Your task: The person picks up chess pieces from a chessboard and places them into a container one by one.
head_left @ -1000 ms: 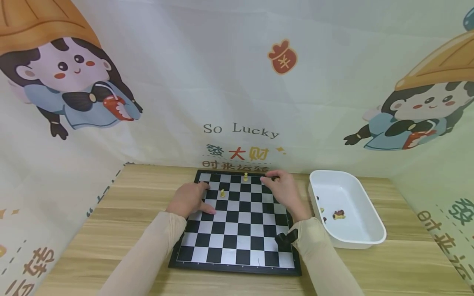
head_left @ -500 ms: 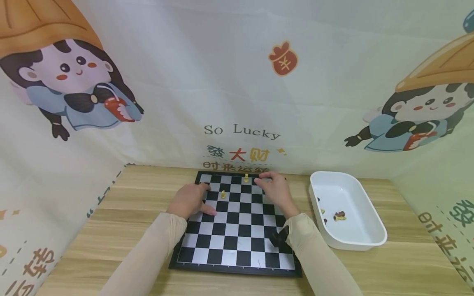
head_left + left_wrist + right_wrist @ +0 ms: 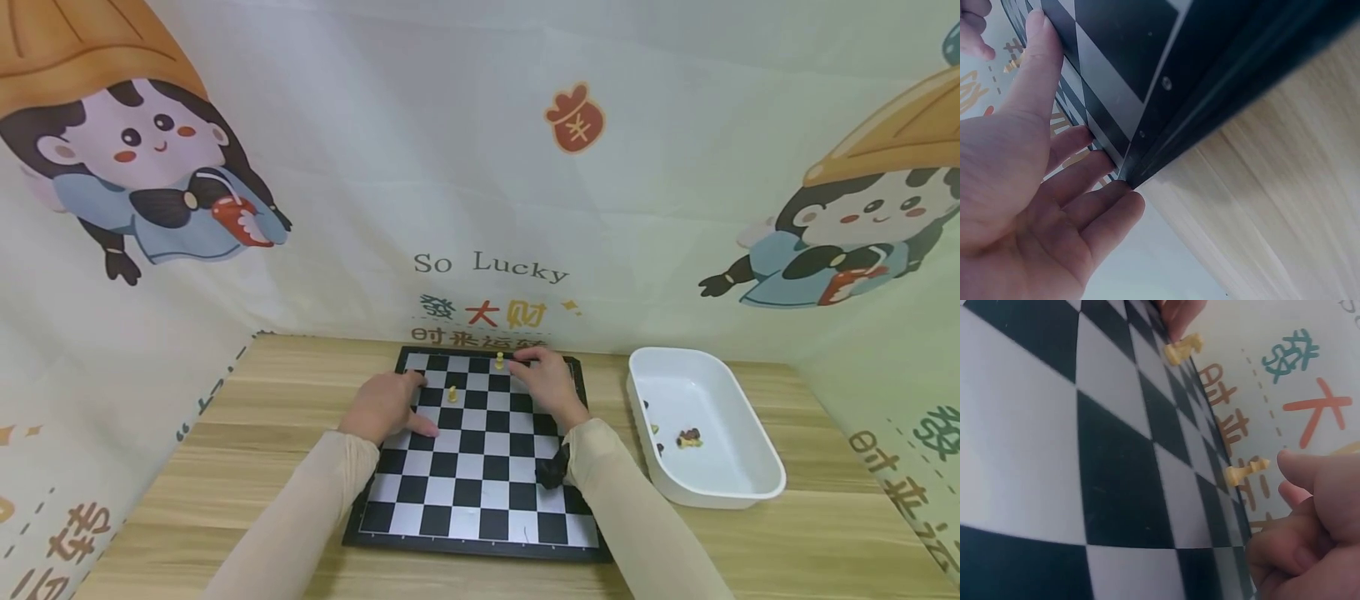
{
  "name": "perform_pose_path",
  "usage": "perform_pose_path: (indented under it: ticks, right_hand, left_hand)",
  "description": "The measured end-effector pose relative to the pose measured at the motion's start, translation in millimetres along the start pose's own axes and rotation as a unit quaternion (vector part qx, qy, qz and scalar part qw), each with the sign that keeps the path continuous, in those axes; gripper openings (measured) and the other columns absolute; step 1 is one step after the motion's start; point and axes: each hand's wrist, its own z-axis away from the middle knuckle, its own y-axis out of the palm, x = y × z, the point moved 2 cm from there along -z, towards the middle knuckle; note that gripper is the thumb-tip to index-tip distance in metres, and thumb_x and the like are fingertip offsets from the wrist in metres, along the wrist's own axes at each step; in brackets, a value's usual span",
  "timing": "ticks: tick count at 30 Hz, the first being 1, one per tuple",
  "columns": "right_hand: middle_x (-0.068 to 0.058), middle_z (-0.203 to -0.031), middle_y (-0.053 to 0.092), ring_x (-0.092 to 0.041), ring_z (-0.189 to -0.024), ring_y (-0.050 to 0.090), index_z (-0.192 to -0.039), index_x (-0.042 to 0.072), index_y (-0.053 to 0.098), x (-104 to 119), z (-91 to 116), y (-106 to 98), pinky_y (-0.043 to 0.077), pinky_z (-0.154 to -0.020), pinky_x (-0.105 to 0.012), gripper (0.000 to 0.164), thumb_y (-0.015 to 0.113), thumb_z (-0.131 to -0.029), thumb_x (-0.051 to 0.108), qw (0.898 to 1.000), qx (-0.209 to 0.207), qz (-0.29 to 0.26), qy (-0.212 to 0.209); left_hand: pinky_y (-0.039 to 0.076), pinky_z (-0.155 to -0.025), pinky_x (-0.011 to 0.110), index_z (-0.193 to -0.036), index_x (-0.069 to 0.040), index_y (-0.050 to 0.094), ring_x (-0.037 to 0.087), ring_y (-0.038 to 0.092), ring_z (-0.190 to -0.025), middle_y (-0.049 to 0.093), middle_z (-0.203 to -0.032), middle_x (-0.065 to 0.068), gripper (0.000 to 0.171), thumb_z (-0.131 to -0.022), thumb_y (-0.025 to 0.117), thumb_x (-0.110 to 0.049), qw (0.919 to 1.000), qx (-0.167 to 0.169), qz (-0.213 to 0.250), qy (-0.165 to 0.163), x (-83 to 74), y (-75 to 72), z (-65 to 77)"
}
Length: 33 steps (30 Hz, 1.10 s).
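Note:
A black-and-white chessboard (image 3: 467, 467) lies on the table. My left hand (image 3: 380, 407) rests on its left side. In the left wrist view the thumb (image 3: 1041, 69) lies over the squares and the fingertips touch the board's edge. A yellow chess knight (image 3: 452, 394) stands on the board to the right of that hand. Near the far edge stands a slim yellow chess piece (image 3: 499, 361). My right hand (image 3: 551, 385) is just to its right. The right wrist view has the thumb tip (image 3: 1288, 461) beside the slim piece (image 3: 1247, 470), with a gap between them.
A white plastic tub (image 3: 716, 475) stands to the right of the board, with several small dark and yellow pieces (image 3: 688, 438) inside. Wood-patterned table surface (image 3: 277, 408) surrounds both. A printed cloth (image 3: 480, 167) hangs close behind the board.
My right hand has moved left along the board's far edge, closer to the slim chess piece. My left hand and both yellow pieces stay where they were.

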Motion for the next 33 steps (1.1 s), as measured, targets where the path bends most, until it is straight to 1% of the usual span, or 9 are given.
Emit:
perform_pose_path:
  ticks: [3,5,11,13,20,26,30,33]
  right_hand:
    - [0.008,-0.056,0.042,-0.009,-0.05,0.038,-0.124,0.005,0.068,-2,-3,5,0.033,-0.048,-0.024,0.036,0.07,-0.095,0.027,1.0,0.01,0.009,-0.006]
    - [0.009,-0.054,0.039,-0.009,-0.049,0.036,-0.124,0.004,0.067,-3,-4,7,0.033,-0.048,-0.024,0.036,0.07,-0.096,0.026,1.0,0.012,0.016,-0.01]
    - [0.007,-0.062,0.041,-0.011,-0.059,0.04,-0.127,0.005,0.066,-4,-9,12,0.036,-0.056,-0.024,0.038,0.069,-0.096,0.027,0.999,0.01,0.03,-0.01]
    - [0.006,-0.063,0.042,-0.012,-0.06,0.041,-0.129,0.005,0.066,-3,-10,13,0.037,-0.057,-0.024,0.039,0.069,-0.096,0.027,0.999,0.015,0.034,-0.008]
    - [0.006,-0.058,0.044,-0.011,-0.053,0.04,-0.128,0.005,0.066,-1,-15,16,0.035,-0.05,-0.025,0.041,0.072,-0.095,0.028,0.999,0.031,0.036,0.002]
    - [0.007,-0.056,0.045,-0.011,-0.052,0.04,-0.127,0.004,0.067,-1,-17,19,0.035,-0.05,-0.025,0.04,0.072,-0.095,0.028,0.998,0.029,0.054,-0.003]
    - [0.007,-0.057,0.045,-0.011,-0.054,0.042,-0.126,0.006,0.069,-1,-18,21,0.036,-0.052,-0.025,0.039,0.073,-0.094,0.028,0.998,0.023,0.064,-0.003]
    - [0.007,-0.057,0.045,-0.011,-0.055,0.042,-0.125,0.007,0.07,1,-18,23,0.036,-0.054,-0.024,0.036,0.073,-0.094,0.027,0.997,0.018,0.076,-0.004]
  left_hand:
    - [0.052,-0.108,0.05,-0.143,-0.007,0.058,0.035,0.065,-0.121,0.067,-0.136,0.019,0.098,-0.063,0.09,-0.055,1.0,-0.001,-0.001,0.0,0.5,-0.1,0.3]
    - [0.052,-0.109,0.05,-0.143,-0.007,0.058,0.034,0.065,-0.121,0.067,-0.136,0.019,0.098,-0.063,0.09,-0.054,1.0,-0.002,0.0,0.0,0.9,-0.5,0.3]
    - [0.051,-0.109,0.05,-0.143,-0.007,0.058,0.035,0.065,-0.122,0.067,-0.136,0.019,0.098,-0.063,0.091,-0.053,1.0,-0.005,0.005,0.001,-0.4,-1.2,0.8]
    - [0.052,-0.109,0.05,-0.142,-0.007,0.059,0.035,0.065,-0.121,0.067,-0.136,0.019,0.098,-0.063,0.091,-0.053,1.0,-0.004,0.005,0.0,-1.0,-1.6,1.2]
    - [0.053,-0.108,0.049,-0.141,-0.007,0.06,0.034,0.066,-0.119,0.067,-0.135,0.019,0.097,-0.062,0.092,-0.052,1.0,-0.003,0.002,0.0,-1.2,-2.3,2.0]
    - [0.053,-0.108,0.049,-0.141,-0.007,0.06,0.034,0.066,-0.119,0.068,-0.134,0.018,0.096,-0.062,0.092,-0.053,1.0,-0.006,0.004,0.004,-0.5,-1.0,0.9]
    - [0.052,-0.109,0.049,-0.141,-0.007,0.06,0.035,0.065,-0.121,0.068,-0.134,0.019,0.096,-0.063,0.091,-0.052,0.9999,-0.009,0.005,0.005,-0.2,-1.7,1.4]
    - [0.052,-0.108,0.049,-0.14,-0.006,0.06,0.035,0.066,-0.12,0.069,-0.133,0.019,0.095,-0.063,0.091,-0.052,0.9999,-0.012,0.004,0.007,-0.3,-3.2,2.8]
